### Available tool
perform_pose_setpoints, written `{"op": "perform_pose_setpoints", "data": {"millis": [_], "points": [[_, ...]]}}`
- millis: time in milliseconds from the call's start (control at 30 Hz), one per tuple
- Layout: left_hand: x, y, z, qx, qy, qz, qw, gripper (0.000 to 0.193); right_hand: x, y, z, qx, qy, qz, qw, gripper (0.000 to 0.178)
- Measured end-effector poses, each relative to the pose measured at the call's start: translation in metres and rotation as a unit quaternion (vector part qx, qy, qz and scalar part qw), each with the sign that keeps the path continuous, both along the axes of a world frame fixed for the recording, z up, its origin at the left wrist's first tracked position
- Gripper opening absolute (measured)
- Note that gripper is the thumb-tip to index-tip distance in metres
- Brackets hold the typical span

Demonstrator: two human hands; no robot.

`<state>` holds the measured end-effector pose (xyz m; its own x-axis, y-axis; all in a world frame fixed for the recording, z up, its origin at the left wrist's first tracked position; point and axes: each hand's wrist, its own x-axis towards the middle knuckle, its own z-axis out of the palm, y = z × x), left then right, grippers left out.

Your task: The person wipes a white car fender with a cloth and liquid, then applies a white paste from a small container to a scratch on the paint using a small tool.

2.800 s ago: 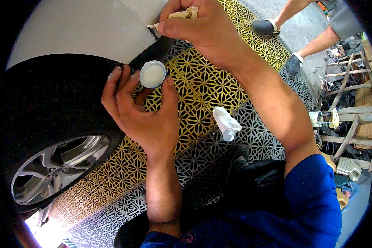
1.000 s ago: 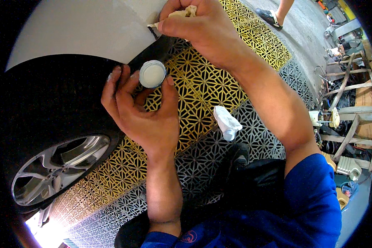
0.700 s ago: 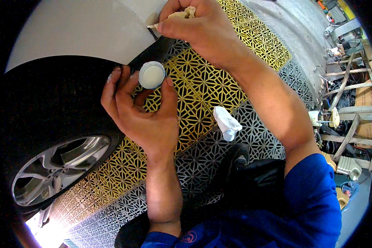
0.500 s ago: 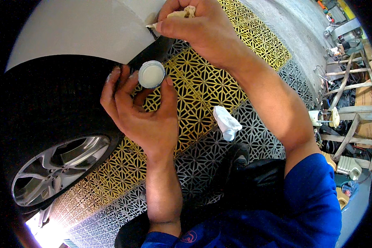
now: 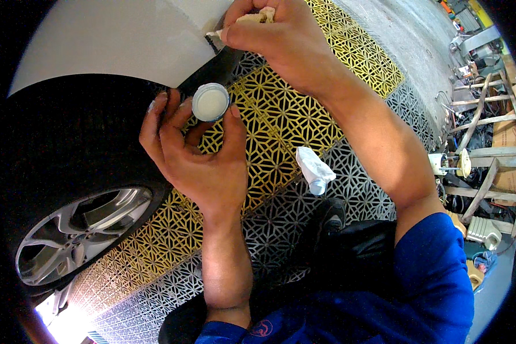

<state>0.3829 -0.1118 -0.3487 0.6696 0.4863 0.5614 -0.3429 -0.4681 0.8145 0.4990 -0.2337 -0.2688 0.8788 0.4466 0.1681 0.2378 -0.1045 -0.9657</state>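
Note:
Between thumb and fingers, my left hand [image 5: 203, 155] grips a small round cap [image 5: 210, 102] with whitish contents, its open side facing up. My right hand [image 5: 275, 34] is closed on a crumpled cream cloth [image 5: 258, 17], partly hidden by the fingers. A corner of that cloth meets the lower edge of a pale car body panel [image 5: 126, 40], by a dark gap at its end. Below the panel, the wheel arch and black tire [image 5: 80, 143] lie left of my left hand.
A silver alloy wheel [image 5: 86, 235] is at lower left. A crumpled white tube [image 5: 314, 171] lies on the yellow and grey lattice floor tiles [image 5: 269, 137]. To the right stand a wooden rack [image 5: 487, 152] with clutter and several plastic jugs [image 5: 484, 232].
My right hand has shifted very slightly to the right with the cloth along the panel edge. My left hand and the cap stay almost where they were.

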Motion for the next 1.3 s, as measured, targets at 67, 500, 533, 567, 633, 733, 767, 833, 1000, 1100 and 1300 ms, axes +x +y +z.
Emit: {"op": "perform_pose_setpoints", "data": {"millis": [67, 500, 533, 567, 633, 733, 767, 833, 1000, 1100, 1300], "points": [[-0.001, 0.0, 0.001, 0.012, 0.007, 0.006, 1.0, 0.045, -0.001, -0.001, 0.003, 0.005, 0.009, 0.007, 1.0, 0.013], [-0.001, 0.002, 0.002, 0.065, 0.017, 0.03, 0.997, 0.047, -0.009, -0.008, 0.001, -0.152, -0.211, 0.127, 0.957, 0.025], [-0.001, 0.001, 0.003, 0.06, 0.019, 0.028, 0.998, 0.047, -0.011, -0.007, 0.002, -0.166, -0.201, 0.133, 0.956, 0.024], [-0.001, 0.0, 0.004, 0.055, 0.022, 0.027, 0.998, 0.046, -0.011, -0.006, 0.001, -0.176, -0.222, 0.132, 0.95, 0.024], [-0.001, 0.001, 0.004, 0.047, 0.016, 0.021, 0.999, 0.046, -0.01, -0.003, -0.001, -0.197, -0.265, 0.129, 0.935, 0.023], [0.0, 0.004, 0.001, 0.045, 0.0, 0.014, 0.999, 0.045, -0.019, 0.001, 0.007, -0.242, -0.253, 0.116, 0.929, 0.022], [0.0, 0.004, 0.0, 0.047, 0.0, 0.017, 0.999, 0.045, -0.02, 0.001, 0.009, -0.244, -0.247, 0.118, 0.93, 0.022], [0.0, 0.004, 0.001, 0.048, 0.001, 0.019, 0.999, 0.044, -0.021, 0.001, 0.011, -0.251, -0.234, 0.119, 0.932, 0.023], [-0.001, 0.003, 0.003, 0.044, 0.012, 0.022, 0.999, 0.044, -0.02, -0.01, 0.024, -0.173, -0.173, 0.131, 0.961, 0.02], [0.002, 0.001, -0.001, 0.04, -0.012, 0.014, 0.999, 0.045, -0.008, -0.016, 0.024, -0.126, -0.026, 0.1, 0.987, 0.019], [0.002, 0.003, -0.006, 0.028, -0.028, 0.003, 0.999, 0.044, -0.003, -0.012, 0.013, -0.043, 0.046, 0.046, 0.997, 0.02]]}}
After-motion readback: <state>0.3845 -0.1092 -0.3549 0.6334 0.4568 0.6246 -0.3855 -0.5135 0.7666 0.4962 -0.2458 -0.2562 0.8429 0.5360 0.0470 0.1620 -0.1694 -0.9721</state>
